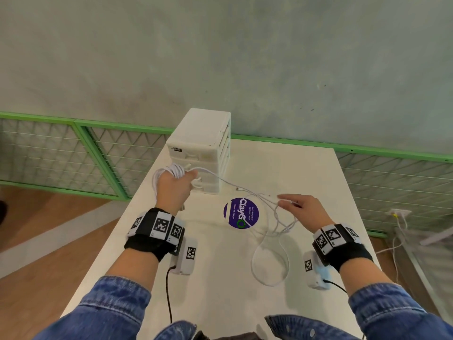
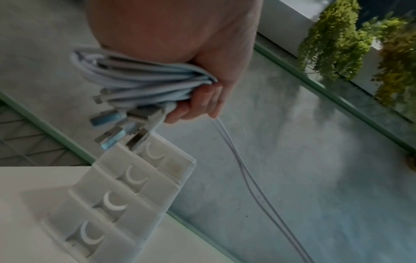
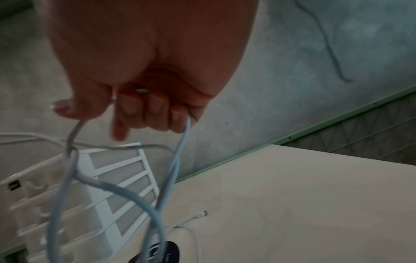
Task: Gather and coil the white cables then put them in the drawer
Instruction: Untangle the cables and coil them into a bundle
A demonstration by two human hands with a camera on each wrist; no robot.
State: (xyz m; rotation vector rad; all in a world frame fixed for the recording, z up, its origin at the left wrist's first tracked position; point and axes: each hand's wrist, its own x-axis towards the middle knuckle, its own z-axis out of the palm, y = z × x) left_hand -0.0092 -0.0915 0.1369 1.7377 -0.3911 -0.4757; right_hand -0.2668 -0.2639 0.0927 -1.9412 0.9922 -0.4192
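My left hand [image 1: 175,186] grips a coiled bundle of white cables [image 1: 171,171] in front of the white drawer unit [image 1: 203,148]. In the left wrist view the coil [image 2: 139,78] passes through the curled fingers [image 2: 198,105], with several USB plugs [image 2: 121,124] sticking out. Loose white strands [image 1: 232,186] run from it to my right hand [image 1: 297,208], raised over the table. In the right wrist view its fingers [image 3: 144,110] curl round the cable strands [image 3: 180,160]. More slack cable [image 1: 269,261] loops on the table. The drawers look closed.
A round purple sticker [image 1: 241,212] lies on the white table [image 1: 220,290] between my hands. A green-framed mesh fence [image 1: 85,153] runs behind the table, before a grey wall. The table's left edge drops to a wooden floor [image 1: 36,241].
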